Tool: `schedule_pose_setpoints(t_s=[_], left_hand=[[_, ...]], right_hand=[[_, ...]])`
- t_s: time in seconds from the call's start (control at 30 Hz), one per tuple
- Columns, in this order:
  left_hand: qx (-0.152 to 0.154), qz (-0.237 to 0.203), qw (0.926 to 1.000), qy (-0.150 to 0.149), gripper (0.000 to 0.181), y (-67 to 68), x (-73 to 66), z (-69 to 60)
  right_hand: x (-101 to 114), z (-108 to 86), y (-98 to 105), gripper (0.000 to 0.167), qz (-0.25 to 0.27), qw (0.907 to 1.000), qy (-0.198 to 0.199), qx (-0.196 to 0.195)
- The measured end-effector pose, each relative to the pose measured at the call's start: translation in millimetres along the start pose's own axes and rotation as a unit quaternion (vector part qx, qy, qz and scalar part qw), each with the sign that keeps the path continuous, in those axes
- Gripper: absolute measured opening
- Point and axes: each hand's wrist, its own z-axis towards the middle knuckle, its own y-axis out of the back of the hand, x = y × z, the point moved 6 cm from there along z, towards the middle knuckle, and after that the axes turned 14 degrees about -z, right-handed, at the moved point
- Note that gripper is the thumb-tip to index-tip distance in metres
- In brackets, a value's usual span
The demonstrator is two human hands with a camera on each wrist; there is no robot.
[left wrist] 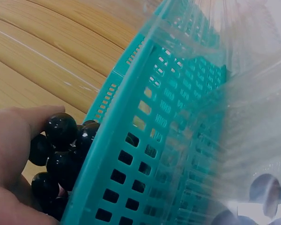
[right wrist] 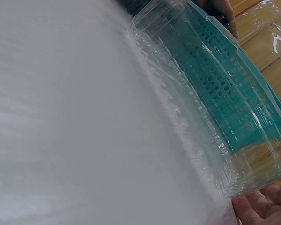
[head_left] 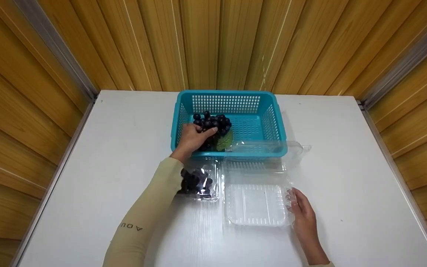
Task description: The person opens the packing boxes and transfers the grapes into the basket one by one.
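Note:
My left hand reaches over the near left side of a teal plastic basket and grips a bunch of dark grapes. In the left wrist view, thumb and fingers close about the glossy grapes beside the basket wall. A green leaf lies against the bunch. On the table, my right hand holds the right edge of a clear plastic clamshell box. That box stands with its lid folded back over the basket's near rim; no fruit shows in it.
Left of the open box stands another clear box with dark grapes inside, partly hidden by my left sleeve. Both boxes sit on a white table. Wood-patterned panels rise behind it and at both sides.

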Motion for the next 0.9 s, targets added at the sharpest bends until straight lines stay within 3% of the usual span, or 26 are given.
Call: schedule_pose_setpoints(t_s=[0.2, 0.7, 0.9], left_hand=[[0.010, 0.005, 0.9999, 0.005, 0.056, -0.9, -0.9, -0.4], [0.042, 0.065, 0.9970, -0.004, 0.048, -5.3, -2.6, 1.7], [0.047, 0.072, 0.9963, 0.002, 0.054, -4.6, -6.1, 0.0]], right_hand=[[0.1, 0.0, 0.3, 0.052, 0.006, 1.0000, -0.002, -0.001], [0.4, -0.7, -0.5, 0.049, 0.010, 0.9997, 0.021, 0.004], [0.2, -0.3, 0.0, 0.051, 0.000, 0.9999, 0.014, 0.003]])
